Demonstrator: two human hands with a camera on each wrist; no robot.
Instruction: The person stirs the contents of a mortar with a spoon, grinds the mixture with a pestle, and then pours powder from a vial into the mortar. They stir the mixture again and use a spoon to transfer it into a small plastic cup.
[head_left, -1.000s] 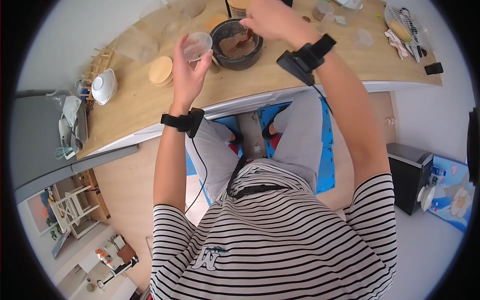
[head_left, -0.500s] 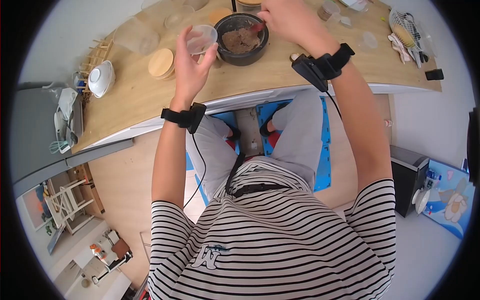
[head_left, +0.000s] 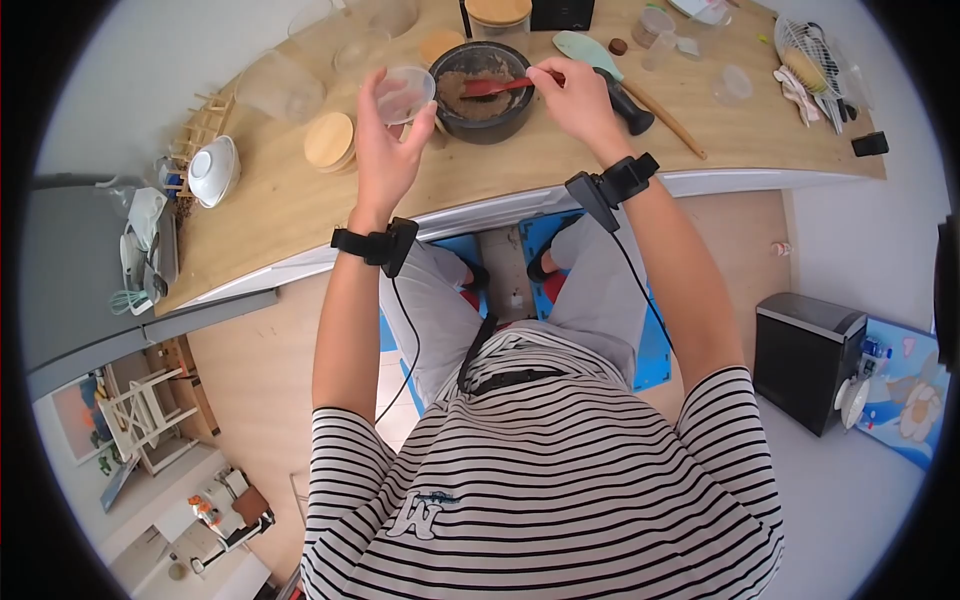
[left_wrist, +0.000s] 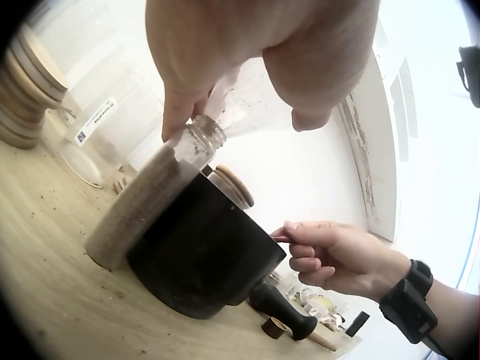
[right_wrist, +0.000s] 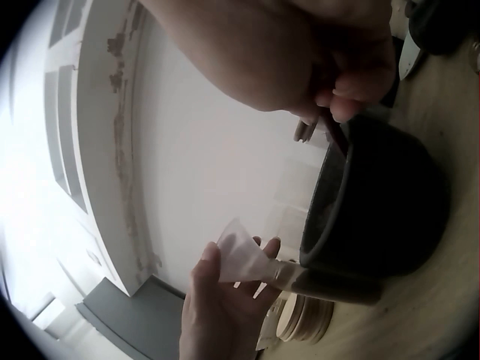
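Note:
My left hand (head_left: 388,160) holds a clear plastic funnel (head_left: 405,92) between thumb and fingers. In the left wrist view the funnel sits over the mouth of a glass bottle (left_wrist: 142,199) partly filled with brown powder. Right beside that bottle stands a black mortar (head_left: 485,127) with brown powder inside. My right hand (head_left: 578,100) pinches the handle of a small red spatula (head_left: 488,88), whose blade is over the powder in the mortar. A black pestle (left_wrist: 285,309) lies on the table beyond the mortar, next to my right hand.
A pale green spatula with a wooden handle (head_left: 665,120) lies to the right. Behind the mortar is a wooden-lidded jar (head_left: 500,15). Another wooden-lidded jar (head_left: 328,142) stands left of my left hand, and a white bowl (head_left: 212,172) near the table's left end.
My right hand has come down toward me from the mortar's far right, and the red spatula now reaches across the mortar from the right. The left hand has stayed at the funnel.

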